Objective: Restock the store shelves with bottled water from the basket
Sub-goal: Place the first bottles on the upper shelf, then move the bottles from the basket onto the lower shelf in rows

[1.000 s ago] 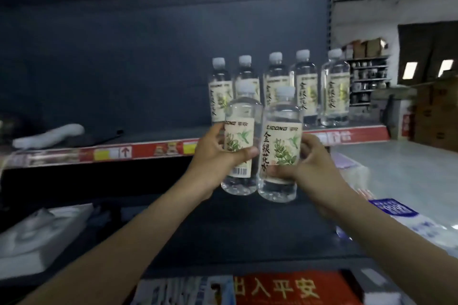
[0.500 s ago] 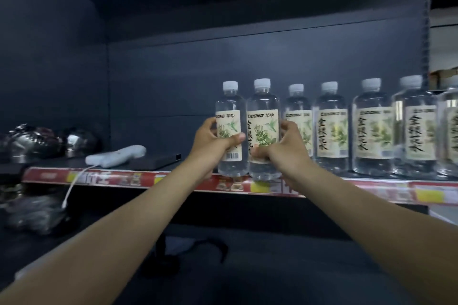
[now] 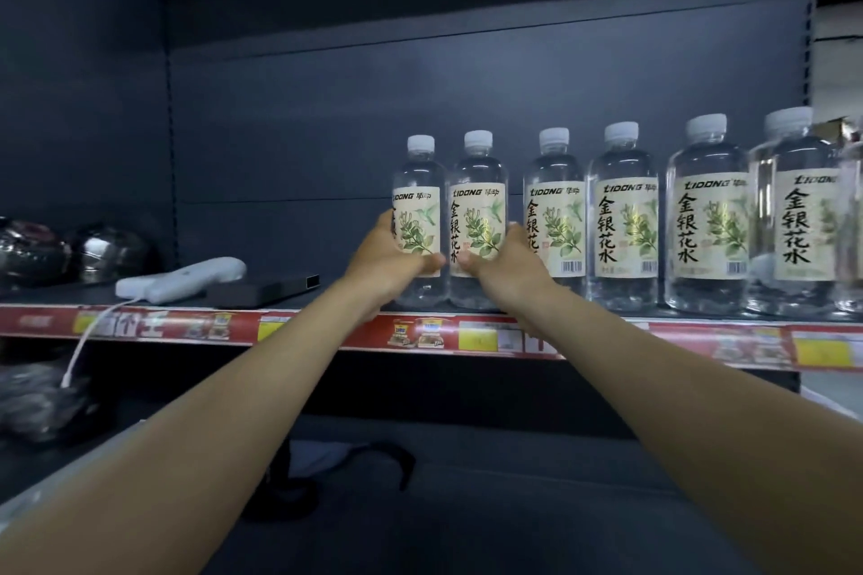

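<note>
Frame centre: left hand grips one bottle, right hand grips its neighbour, both on the shelf. Full, smooth plastic: likely heavy, slippery; hold mid-label.

Single wide-angle camera on my head, looking straight ahead at the shelf, close, my left hand and right hand reaching it at mid-frame.
</note>
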